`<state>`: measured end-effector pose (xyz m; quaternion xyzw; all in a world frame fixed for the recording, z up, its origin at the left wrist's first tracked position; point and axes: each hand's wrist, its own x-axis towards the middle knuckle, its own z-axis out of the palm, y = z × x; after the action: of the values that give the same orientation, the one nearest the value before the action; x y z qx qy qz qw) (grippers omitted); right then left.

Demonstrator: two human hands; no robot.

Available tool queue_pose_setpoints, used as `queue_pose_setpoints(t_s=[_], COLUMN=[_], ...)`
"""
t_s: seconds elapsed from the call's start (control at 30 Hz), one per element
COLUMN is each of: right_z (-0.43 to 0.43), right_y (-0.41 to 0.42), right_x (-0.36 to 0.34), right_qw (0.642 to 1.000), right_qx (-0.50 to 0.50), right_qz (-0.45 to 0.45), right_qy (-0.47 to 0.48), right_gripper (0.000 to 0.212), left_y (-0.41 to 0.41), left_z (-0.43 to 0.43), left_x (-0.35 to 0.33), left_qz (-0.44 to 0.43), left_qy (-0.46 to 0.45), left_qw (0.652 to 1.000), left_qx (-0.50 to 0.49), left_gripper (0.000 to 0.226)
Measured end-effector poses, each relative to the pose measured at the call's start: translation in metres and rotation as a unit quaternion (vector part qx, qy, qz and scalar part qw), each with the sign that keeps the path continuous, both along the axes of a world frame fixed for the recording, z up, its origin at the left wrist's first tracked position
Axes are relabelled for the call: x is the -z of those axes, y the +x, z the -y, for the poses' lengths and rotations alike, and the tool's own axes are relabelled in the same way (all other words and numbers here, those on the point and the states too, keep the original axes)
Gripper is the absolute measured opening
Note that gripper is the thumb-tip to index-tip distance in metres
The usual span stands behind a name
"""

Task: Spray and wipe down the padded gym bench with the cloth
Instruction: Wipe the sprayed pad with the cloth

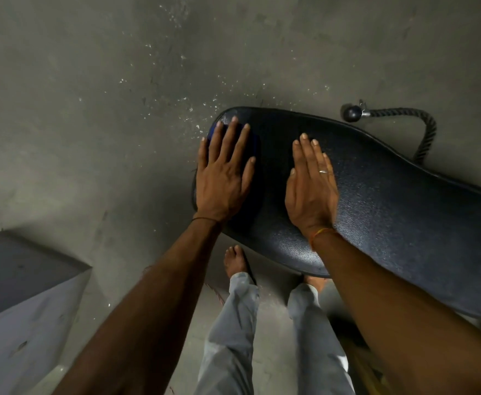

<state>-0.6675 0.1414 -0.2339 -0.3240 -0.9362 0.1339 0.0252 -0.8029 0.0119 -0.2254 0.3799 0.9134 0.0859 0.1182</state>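
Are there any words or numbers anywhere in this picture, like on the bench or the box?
None: no words, numbers or signs can be read.
The bench, the blue cloth under the left hand, the grey box and the rope handle all look plain.

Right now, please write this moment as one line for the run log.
phase: wiping | left hand: flat on blue cloth at bench pad end | right hand: flat on pad, empty | spray bottle: not in view

Black padded bench (376,201) (textured); blue cloth (214,131) on end.
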Motion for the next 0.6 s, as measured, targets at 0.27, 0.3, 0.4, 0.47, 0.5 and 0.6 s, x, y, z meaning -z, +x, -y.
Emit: queue_pose_setpoints(t_s=[0.27,0.3,0.4,0.47,0.5,0.6], right_z=[0.0,0.001,0.001,0.001,0.001,0.001], right_y=[-0.002,-0.002,-0.002,-0.002,-0.002,-0.005], right_x=[-0.003,-0.002,-0.001,0.0,-0.001,-0.004], right_qw=[1.0,1.0,1.0,1.0,1.0,1.0], right_qx=[0.002,0.0,0.001,0.004,0.006,0.006], right_qz=[0.006,0.007,0.006,0.008,0.01,0.016], right_qy=[-0.008,-0.005,0.007,0.006,0.006,0.001], right_gripper=[0.059,0.06,0.061,0.06,0.061,0.062], left_y=[0.054,0.036,-0.025,-0.047,-0.047,-0.009], left_z=[0.05,0.037,-0.013,-0.033,-0.034,-0.004], left_x=[0.002,0.002,0.004,0.004,0.003,-0.002], left_qz=[0.015,0.019,0.041,0.053,0.053,0.026], left_qy=[-0.032,-0.025,0.012,0.017,0.017,0.011], left_qw=[0.999,0.999,0.999,0.998,0.998,0.999], left_qx=[-0.035,-0.025,-0.01,-0.023,-0.03,-0.021], left_gripper=[0.062,0.062,0.062,0.062,0.063,0.065])
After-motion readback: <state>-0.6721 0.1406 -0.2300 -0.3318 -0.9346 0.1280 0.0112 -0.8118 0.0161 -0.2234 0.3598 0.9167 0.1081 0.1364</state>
